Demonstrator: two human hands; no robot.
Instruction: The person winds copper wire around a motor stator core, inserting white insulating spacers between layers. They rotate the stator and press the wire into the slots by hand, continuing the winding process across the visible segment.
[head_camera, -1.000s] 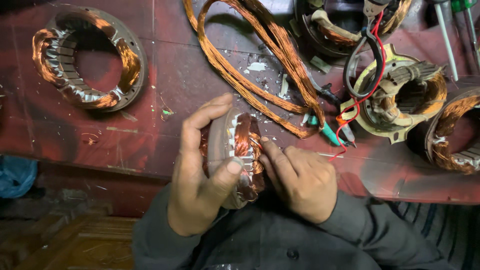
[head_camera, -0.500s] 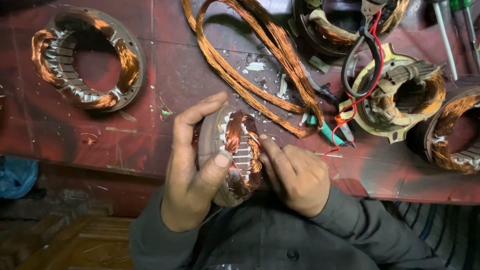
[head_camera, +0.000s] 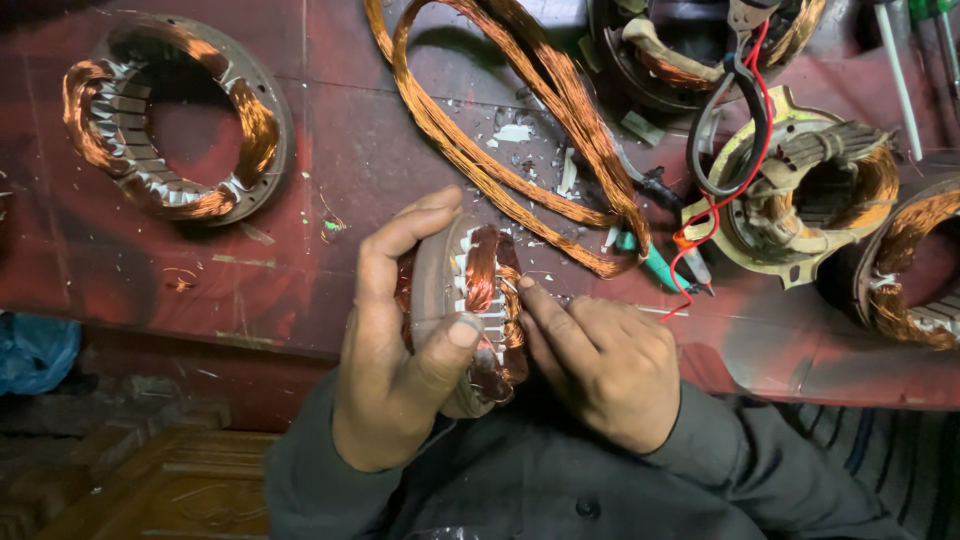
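Small stator (head_camera: 470, 310) at desk (head_camera: 330, 170) edge, clasped by left hand (head_camera: 400, 360); right hand (head_camera: 600, 365) fingertips pressing copper winding, holding nothing else. Risk: wire nicked or kinked by hard push; loose copper coil (head_camera: 520, 130) near, could snag.

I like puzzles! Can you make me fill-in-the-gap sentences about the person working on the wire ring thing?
1. The left hand grips a round stator wound with ____ wire.
2. The right hand touches the stator with its ____.
3. The long loose wire loop lies on a ____ table.
4. Another stator lies at the table's far ____ side.

Missing words: copper; fingertips; red; left
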